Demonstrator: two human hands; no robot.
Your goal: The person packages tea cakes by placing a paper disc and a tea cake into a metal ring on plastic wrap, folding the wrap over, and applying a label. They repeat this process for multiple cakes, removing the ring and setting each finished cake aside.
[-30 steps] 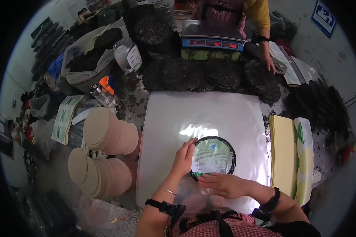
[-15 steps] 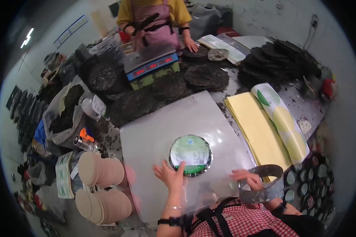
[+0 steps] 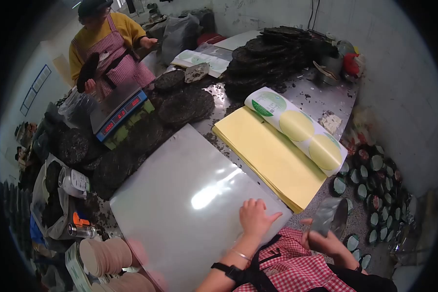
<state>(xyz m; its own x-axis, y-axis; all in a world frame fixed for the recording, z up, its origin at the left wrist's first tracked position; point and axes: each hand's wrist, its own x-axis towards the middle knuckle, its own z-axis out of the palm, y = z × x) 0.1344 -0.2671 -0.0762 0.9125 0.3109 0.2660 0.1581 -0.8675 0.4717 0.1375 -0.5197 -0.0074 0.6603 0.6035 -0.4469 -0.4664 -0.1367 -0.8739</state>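
My left hand (image 3: 256, 220) is over the lower right part of a glossy grey-white sheet (image 3: 165, 180), its thumb stretched out to the side and nothing in it. Lower and further right, beyond the table's near edge, my right hand (image 3: 324, 242) grips a wide metal ring (image 3: 332, 217), which is tilted and blurred. Just past my left hand lies a stack of yellow paper (image 3: 272, 155), with curled printed label sheets (image 3: 297, 129) along its far side.
Dark round cakes (image 3: 177, 107) lie beyond the sheet, beside a digital scale (image 3: 119, 114). Behind the scale stands a person (image 3: 109, 48) in a checked apron. Pale round discs (image 3: 107, 255) are stacked at lower left. Many round labelled packages (image 3: 374, 194) cover the floor at right.
The view has swung right. The green-labelled round package is gone from the sheet. My left hand has moved right, and my right hand has carried the metal ring off the table's edge.
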